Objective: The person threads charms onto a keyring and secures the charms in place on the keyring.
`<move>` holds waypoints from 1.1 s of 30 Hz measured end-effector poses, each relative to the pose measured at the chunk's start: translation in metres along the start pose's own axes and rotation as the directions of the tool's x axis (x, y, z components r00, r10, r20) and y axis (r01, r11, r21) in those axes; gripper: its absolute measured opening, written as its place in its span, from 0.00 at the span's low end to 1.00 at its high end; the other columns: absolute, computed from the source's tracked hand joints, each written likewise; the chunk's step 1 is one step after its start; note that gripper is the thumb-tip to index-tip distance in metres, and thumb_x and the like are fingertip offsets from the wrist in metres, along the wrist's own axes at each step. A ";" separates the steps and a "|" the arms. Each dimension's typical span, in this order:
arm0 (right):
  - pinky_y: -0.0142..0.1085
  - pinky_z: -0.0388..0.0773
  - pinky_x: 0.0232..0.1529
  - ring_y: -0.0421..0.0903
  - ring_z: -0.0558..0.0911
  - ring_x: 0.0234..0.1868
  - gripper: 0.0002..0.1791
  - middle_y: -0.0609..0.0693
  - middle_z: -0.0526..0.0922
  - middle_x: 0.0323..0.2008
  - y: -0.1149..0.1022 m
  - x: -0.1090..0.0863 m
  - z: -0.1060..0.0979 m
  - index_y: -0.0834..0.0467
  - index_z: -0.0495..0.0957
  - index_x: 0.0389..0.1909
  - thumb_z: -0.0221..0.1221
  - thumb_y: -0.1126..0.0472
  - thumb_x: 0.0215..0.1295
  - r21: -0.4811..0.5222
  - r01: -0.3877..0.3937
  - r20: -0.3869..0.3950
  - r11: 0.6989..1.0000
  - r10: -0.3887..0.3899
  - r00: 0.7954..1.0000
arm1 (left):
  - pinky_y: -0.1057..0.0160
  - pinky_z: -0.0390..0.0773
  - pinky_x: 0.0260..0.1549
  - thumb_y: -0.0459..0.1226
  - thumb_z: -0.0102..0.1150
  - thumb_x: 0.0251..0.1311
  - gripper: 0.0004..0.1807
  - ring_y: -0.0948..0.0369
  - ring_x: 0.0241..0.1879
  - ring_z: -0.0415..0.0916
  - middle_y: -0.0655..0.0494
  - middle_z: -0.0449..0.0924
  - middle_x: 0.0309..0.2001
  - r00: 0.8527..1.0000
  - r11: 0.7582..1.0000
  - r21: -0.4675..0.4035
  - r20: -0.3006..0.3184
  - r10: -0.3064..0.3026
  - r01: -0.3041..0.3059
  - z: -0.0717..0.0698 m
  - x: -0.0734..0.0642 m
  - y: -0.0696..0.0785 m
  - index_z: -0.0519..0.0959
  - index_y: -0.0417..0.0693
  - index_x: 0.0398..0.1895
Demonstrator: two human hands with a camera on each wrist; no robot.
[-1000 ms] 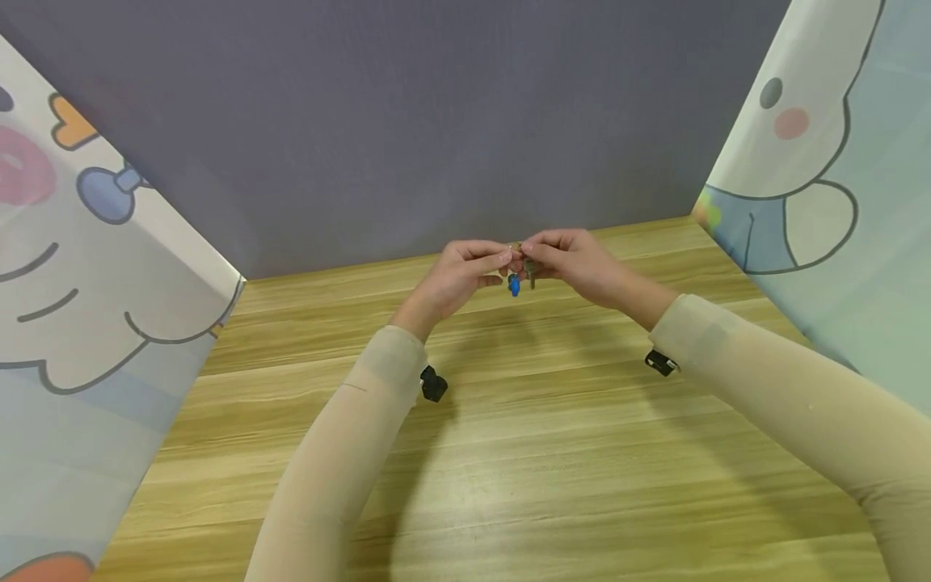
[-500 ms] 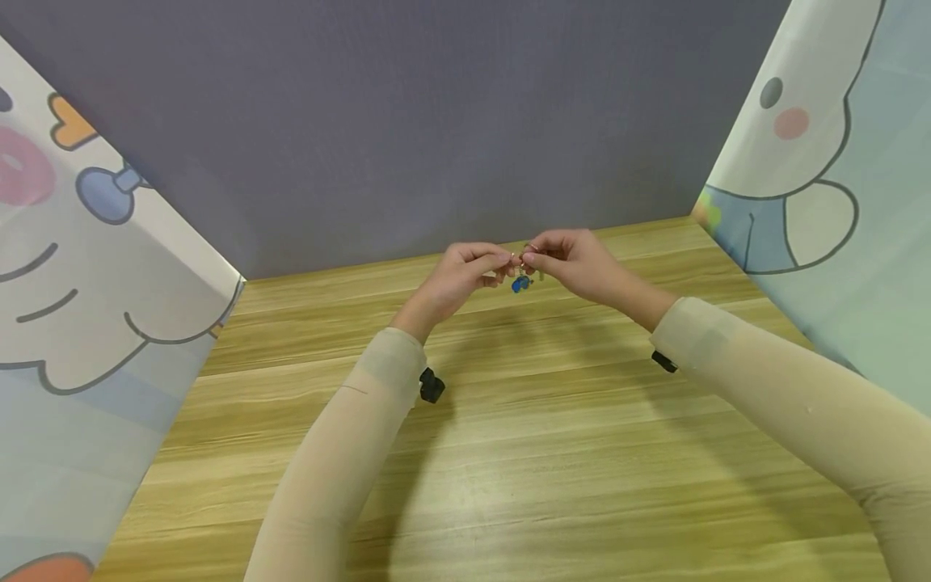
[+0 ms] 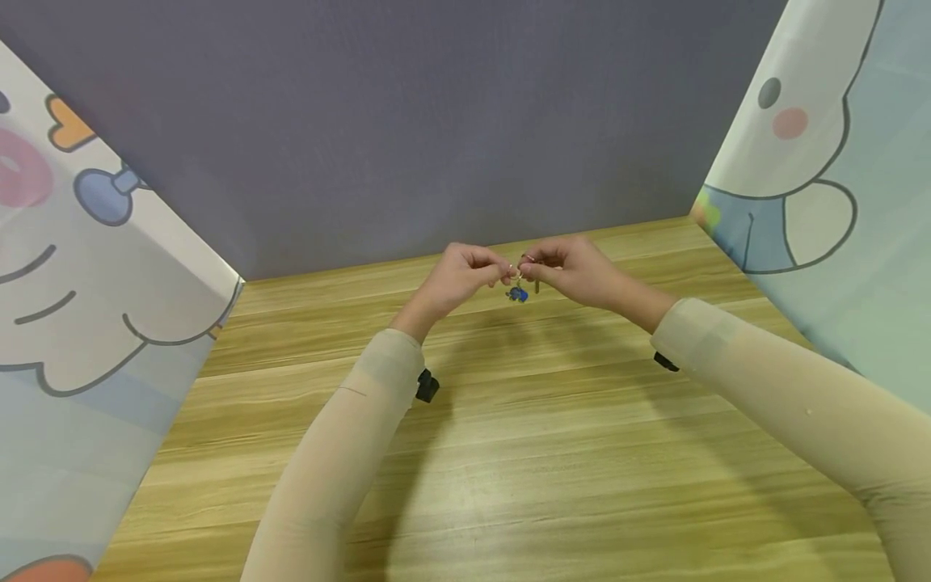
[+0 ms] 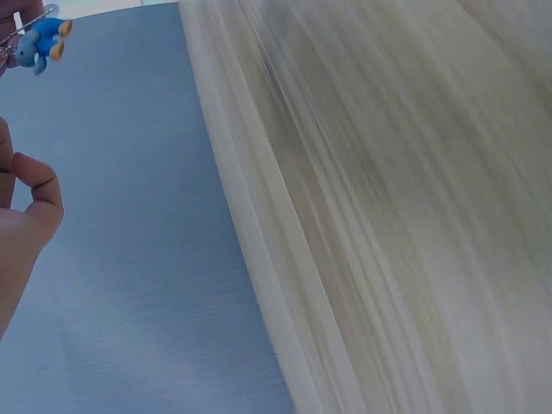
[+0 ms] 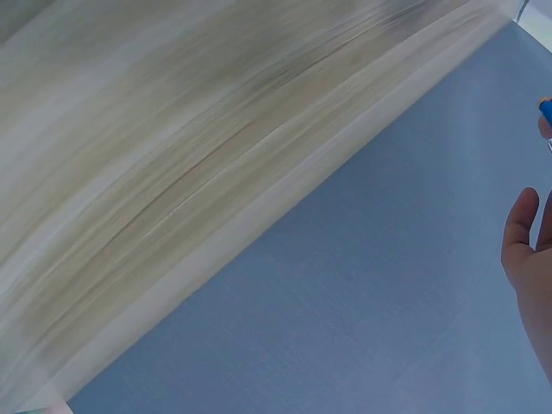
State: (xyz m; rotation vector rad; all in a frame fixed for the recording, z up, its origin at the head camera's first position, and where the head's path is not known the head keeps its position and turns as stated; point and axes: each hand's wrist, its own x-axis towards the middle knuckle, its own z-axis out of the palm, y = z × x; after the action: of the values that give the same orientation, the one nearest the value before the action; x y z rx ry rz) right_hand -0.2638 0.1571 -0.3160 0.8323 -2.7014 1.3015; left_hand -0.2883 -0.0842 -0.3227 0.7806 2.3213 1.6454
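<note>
My left hand (image 3: 465, 273) and right hand (image 3: 578, 273) meet near the table's far edge, holding a keyring between their fingertips. The left thumb and forefinger pinch it from one side, the right ones from the other. Below the fingertips dangles a small blue animal charm (image 3: 518, 294). Beside it a key (image 3: 537, 286) hangs under the right fingers. In the left wrist view the charm (image 4: 45, 40) shows blue with orange feet, at the upper left corner. Only a sliver of the charm (image 5: 547, 109) appears in the right wrist view. Fingers hide most of the ring.
Both hands are over a wood-grain table (image 3: 553, 453). A grey wall panel (image 3: 436, 121) rises behind its far edge. Cartoon-printed panels stand at the left (image 3: 94, 267) and right (image 3: 815, 170). Black wrist cameras (image 3: 427, 386) hang under the sleeves.
The charm has swung and turned, now hanging sideways slightly lower. The key first showed beside the charm, then mostly behind fingers, and now hangs farther right. Both hands shifted slightly, still pinching the keyring.
</note>
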 end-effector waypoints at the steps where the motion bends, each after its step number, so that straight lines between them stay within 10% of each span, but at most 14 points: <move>1: 0.50 0.83 0.56 0.54 0.89 0.54 0.12 0.58 0.90 0.49 0.001 0.000 0.000 0.60 0.88 0.51 0.60 0.58 0.80 -0.002 0.002 0.003 1.000 -0.002 1.000 | 0.58 0.82 0.53 0.35 0.61 0.74 0.10 0.54 0.48 0.84 0.56 0.90 0.37 1.000 1.000 0.020 -0.001 0.006 -0.006 -0.001 -0.001 0.000 0.91 0.42 0.42; 7: 0.53 0.84 0.60 0.55 0.88 0.55 0.12 0.58 0.90 0.50 0.001 0.000 0.000 0.60 0.88 0.51 0.61 0.58 0.80 -0.005 0.005 0.005 1.000 -0.005 1.000 | 0.54 0.84 0.60 0.38 0.65 0.73 0.09 0.57 0.50 0.87 0.51 0.92 0.41 1.000 0.995 0.093 0.014 0.025 -0.026 -0.003 -0.003 0.003 0.92 0.44 0.42; 14: 0.38 0.82 0.46 0.47 0.87 0.45 0.12 0.57 0.91 0.49 -0.002 -0.002 -0.002 0.59 0.88 0.50 0.59 0.57 0.81 -0.006 0.014 0.038 1.000 -0.014 0.999 | 0.60 0.84 0.46 0.39 0.66 0.72 0.08 0.57 0.42 0.85 0.53 0.92 0.40 0.999 0.980 0.192 -0.006 0.047 -0.045 -0.005 -0.005 0.005 0.93 0.47 0.43; 18: 0.32 0.83 0.47 0.48 0.88 0.48 0.15 0.59 0.90 0.50 -0.001 -0.002 -0.004 0.62 0.86 0.54 0.54 0.59 0.84 0.014 0.046 0.081 0.999 -0.047 0.996 | 0.60 0.75 0.40 0.36 0.64 0.70 0.08 0.57 0.37 0.77 0.55 0.89 0.36 0.987 0.935 0.322 -0.008 0.162 -0.151 -0.006 -0.009 0.006 0.92 0.48 0.41; 21: 0.34 0.84 0.51 0.52 0.89 0.53 0.16 0.60 0.90 0.51 0.002 -0.001 -0.006 0.64 0.85 0.56 0.52 0.61 0.85 0.014 0.055 0.093 0.998 -0.057 0.994 | 0.61 0.71 0.40 0.33 0.62 0.69 0.08 0.58 0.35 0.75 0.55 0.86 0.33 0.948 0.827 0.481 0.028 0.317 -0.291 -0.006 -0.012 0.008 0.91 0.46 0.38; 27: 0.36 0.84 0.53 0.50 0.89 0.51 0.10 0.56 0.91 0.48 0.006 -0.003 -0.011 0.60 0.88 0.49 0.59 0.61 0.81 0.035 0.005 0.061 0.999 -0.007 0.998 | 0.60 0.70 0.39 0.30 0.62 0.67 0.06 0.58 0.33 0.79 0.57 0.87 0.33 0.832 0.526 0.714 0.144 0.535 -0.462 -0.007 -0.017 0.012 0.86 0.46 0.35; 33: 0.31 0.84 0.51 0.39 0.88 0.44 0.08 0.55 0.91 0.43 0.007 -0.004 -0.014 0.62 0.86 0.46 0.63 0.61 0.78 0.107 0.031 0.055 0.994 -0.037 0.998 | 0.57 0.75 0.43 0.31 0.61 0.70 0.05 0.59 0.37 0.81 0.58 0.87 0.37 0.784 0.365 0.789 0.221 0.580 -0.493 -0.006 -0.021 0.016 0.85 0.47 0.37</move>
State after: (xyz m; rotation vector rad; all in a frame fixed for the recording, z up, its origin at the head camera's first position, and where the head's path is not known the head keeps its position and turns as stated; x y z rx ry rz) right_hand -0.2664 0.1730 -0.3129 0.9350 -2.6672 1.4465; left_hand -0.2681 -0.0961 -0.3087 1.8602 3.1152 0.5367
